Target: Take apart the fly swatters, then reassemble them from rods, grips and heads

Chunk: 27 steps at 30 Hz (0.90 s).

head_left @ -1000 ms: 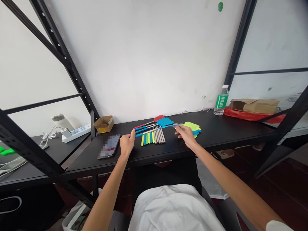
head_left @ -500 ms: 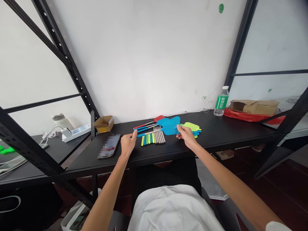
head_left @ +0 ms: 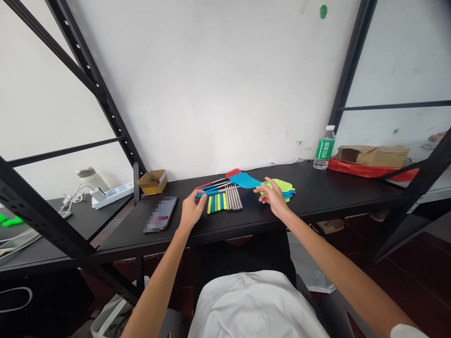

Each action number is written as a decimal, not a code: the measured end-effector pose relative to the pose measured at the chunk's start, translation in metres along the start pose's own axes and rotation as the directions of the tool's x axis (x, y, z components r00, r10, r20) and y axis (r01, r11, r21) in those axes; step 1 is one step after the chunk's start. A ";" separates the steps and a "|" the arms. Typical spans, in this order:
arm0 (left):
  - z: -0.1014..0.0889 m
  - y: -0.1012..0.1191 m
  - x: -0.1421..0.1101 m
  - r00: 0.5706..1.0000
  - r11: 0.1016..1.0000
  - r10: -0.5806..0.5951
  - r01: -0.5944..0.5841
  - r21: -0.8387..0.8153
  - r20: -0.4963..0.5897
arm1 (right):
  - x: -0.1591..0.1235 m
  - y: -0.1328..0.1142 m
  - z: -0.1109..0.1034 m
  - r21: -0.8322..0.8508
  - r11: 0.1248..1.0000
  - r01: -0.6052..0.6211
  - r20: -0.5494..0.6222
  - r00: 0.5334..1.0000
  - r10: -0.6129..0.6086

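Observation:
My left hand [head_left: 192, 208] has its thumb and fingers closed round the handle end of a blue fly swatter [head_left: 245, 180]. This swatter lies low over the table with its head to the right, beside other blue swatters and a red fly swatter [head_left: 233, 173]. Fingers apart and holding nothing, my right hand [head_left: 273, 198] hovers just right of the blue head. Behind its fingers is a stack of green and blue swatter heads [head_left: 283, 185], partly hidden. Between my hands lie a row of coloured handle grips [head_left: 217, 203] and several metal tubes [head_left: 234, 198].
On the black table [head_left: 306, 197], a phone [head_left: 162, 213] and a small open cardboard box [head_left: 152, 182] are at the left. A water bottle [head_left: 324, 148] stands right, near a brown carton [head_left: 373, 155] on red plastic [head_left: 359, 168]. Black shelf posts [head_left: 102, 101] flank the table.
The blue swatter turned from edge-on to flat, then went down and away onto the other blue ones. My right hand let go of its head; my left hand moved slightly right with the handle.

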State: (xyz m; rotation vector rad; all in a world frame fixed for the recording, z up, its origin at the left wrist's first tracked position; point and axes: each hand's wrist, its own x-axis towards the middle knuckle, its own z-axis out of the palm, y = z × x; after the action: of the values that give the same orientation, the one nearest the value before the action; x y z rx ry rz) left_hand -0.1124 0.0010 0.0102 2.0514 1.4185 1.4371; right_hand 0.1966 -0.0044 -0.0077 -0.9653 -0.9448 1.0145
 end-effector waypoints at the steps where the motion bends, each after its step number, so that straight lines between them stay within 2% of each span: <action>1: 0.000 -0.001 0.001 1.000 1.000 0.001 -0.001 0.003 0.005 | -0.001 -0.001 0.001 -0.003 1.000 0.000 0.018 1.000 0.000; 7: -0.003 -0.001 0.001 0.998 0.993 -0.035 0.027 -0.117 -0.061 | -0.004 -0.003 0.002 -0.080 0.997 0.013 0.068 0.998 -0.007; 10: -0.003 -0.001 0.001 0.995 0.992 -0.046 0.035 -0.122 -0.089 | -0.001 0.000 0.000 -0.115 0.993 0.023 0.081 0.997 -0.014; 13: -0.002 -0.006 0.003 0.993 0.998 -0.063 0.060 -0.030 -0.101 | 0.000 0.004 -0.001 -0.139 0.989 0.045 0.104 0.994 -0.030; 19: 0.000 -0.019 0.006 0.993 0.940 -0.104 0.116 0.322 -0.054 | 0.002 0.007 -0.002 -0.155 0.986 0.061 0.123 0.992 -0.042; 21: 0.001 -0.020 0.006 0.993 0.931 -0.102 0.118 0.346 -0.065 | 0.002 0.007 -0.002 -0.159 0.986 0.060 0.122 0.992 -0.040; 24: 0.000 -0.019 0.004 0.991 0.949 -0.059 0.092 0.302 -0.118 | 0.003 0.008 -0.002 -0.158 0.985 0.062 0.125 0.991 -0.043; 27: -0.001 -0.019 0.004 0.988 0.960 -0.066 0.100 0.263 -0.138 | 0.004 0.009 -0.002 -0.154 0.986 0.062 0.123 0.991 -0.043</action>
State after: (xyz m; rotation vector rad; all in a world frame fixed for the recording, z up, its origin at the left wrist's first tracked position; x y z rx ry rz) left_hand -0.1236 0.0129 0.0002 2.0544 1.8200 1.4308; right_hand 0.1974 0.0007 -0.0162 -1.0137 -1.1586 0.9722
